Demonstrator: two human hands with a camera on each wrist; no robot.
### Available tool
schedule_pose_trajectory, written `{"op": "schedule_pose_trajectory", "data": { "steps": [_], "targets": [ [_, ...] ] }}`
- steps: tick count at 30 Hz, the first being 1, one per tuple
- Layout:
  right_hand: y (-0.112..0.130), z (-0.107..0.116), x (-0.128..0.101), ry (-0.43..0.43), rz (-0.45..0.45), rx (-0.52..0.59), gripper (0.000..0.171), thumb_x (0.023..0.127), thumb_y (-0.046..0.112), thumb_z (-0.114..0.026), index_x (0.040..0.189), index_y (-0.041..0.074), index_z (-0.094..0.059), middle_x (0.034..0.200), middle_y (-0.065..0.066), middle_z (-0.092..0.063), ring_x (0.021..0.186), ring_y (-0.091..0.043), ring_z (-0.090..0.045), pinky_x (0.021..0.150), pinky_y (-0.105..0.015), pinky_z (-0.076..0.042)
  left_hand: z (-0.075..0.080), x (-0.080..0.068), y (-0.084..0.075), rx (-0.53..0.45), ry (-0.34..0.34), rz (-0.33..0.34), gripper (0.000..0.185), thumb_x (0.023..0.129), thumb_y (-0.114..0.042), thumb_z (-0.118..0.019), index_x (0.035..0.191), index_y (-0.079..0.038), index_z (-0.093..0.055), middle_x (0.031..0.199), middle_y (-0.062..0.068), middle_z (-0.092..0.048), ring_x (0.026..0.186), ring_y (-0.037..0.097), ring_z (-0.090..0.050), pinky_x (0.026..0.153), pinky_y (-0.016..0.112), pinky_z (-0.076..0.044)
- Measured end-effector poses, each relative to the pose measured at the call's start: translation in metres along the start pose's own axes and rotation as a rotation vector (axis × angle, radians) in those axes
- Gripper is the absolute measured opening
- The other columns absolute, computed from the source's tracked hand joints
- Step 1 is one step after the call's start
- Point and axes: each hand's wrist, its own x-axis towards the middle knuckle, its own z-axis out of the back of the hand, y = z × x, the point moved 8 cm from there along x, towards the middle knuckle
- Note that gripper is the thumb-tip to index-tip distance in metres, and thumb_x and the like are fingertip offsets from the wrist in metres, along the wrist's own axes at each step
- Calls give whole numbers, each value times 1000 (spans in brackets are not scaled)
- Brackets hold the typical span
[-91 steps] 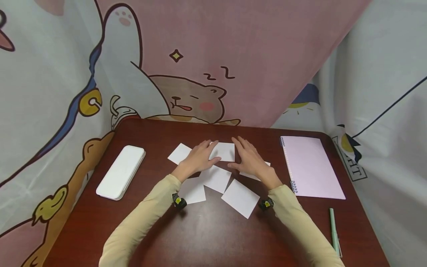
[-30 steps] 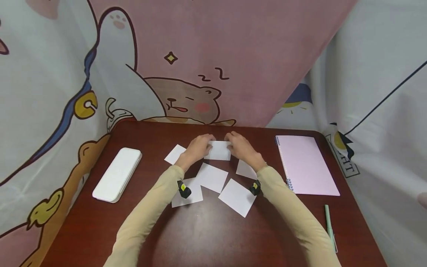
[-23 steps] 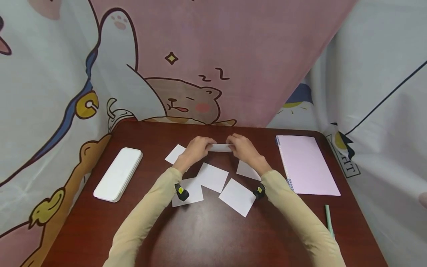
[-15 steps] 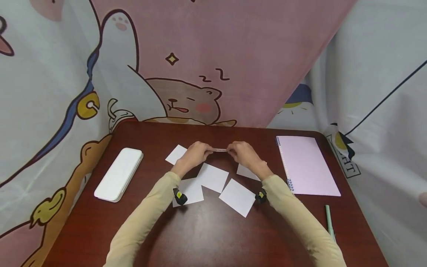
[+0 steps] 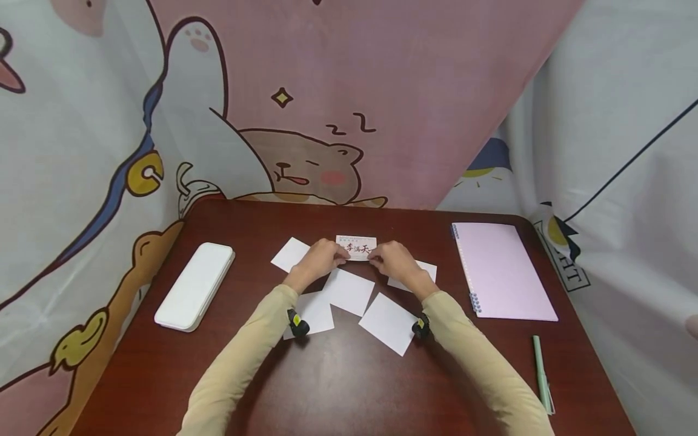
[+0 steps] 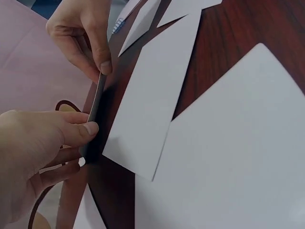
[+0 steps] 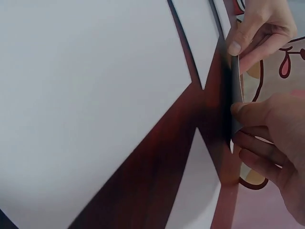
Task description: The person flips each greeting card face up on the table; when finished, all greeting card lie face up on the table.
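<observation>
A small card (image 5: 357,243) with red and dark characters faces up at the far middle of the table. My left hand (image 5: 322,257) pinches its near left corner between thumb and fingers. At its near right corner, my right hand (image 5: 399,261) pinches it the same way. Both wrist views show the card edge-on, slightly raised and a little bent. Blank white cards lie around my hands: one at far left (image 5: 290,253), one in the middle (image 5: 350,292), one at near right (image 5: 388,323). Others lie partly under my left wrist (image 5: 319,310) and beside my right wrist (image 5: 427,270).
A white case (image 5: 194,284) stands at the left of the dark red table (image 5: 349,387). To the right lie a pink spiral notebook (image 5: 507,269) and a green pen (image 5: 541,372). A printed curtain (image 5: 414,121) hangs behind the table.
My hands came down from hovering open, took the blank card by its far corners and flipped it toward me. Its printed side now shows, and the hands sit at its near edge.
</observation>
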Motion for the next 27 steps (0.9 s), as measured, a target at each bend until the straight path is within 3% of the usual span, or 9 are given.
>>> {"op": "schedule_pose_trajectory", "data": {
  "steps": [16, 22, 27],
  "targets": [
    [-11, -12, -6, 26, -65, 22, 15, 81, 17, -68, 96, 14, -71, 92, 2, -69, 83, -11, -62, 73, -29, -52, -10, 2, 4, -46, 1, 40, 18, 81, -9, -67, 99, -12, -71, 97, 1, -70, 89, 14, -65, 79, 29, -51],
    [-16, -7, -10, 13, -95, 44, 24, 80, 18, -70, 103, 11, -69, 98, 0, -67, 90, -13, -62, 78, -31, -51, -7, 4, -2, -12, -34, 16, 21, 80, -11, -69, 100, -13, -70, 100, 1, -69, 90, 15, -63, 78, 31, -50],
    [-21, 8, -17, -8, -92, 88, 30, 78, 20, -72, 106, 9, -66, 102, -2, -66, 96, -18, -62, 82, -35, -51, -7, 11, -15, -52, -17, 8, 28, 80, -13, -69, 107, -12, -67, 110, 3, -65, 104, 19, -59, 88, 35, -48]
  ]
}}
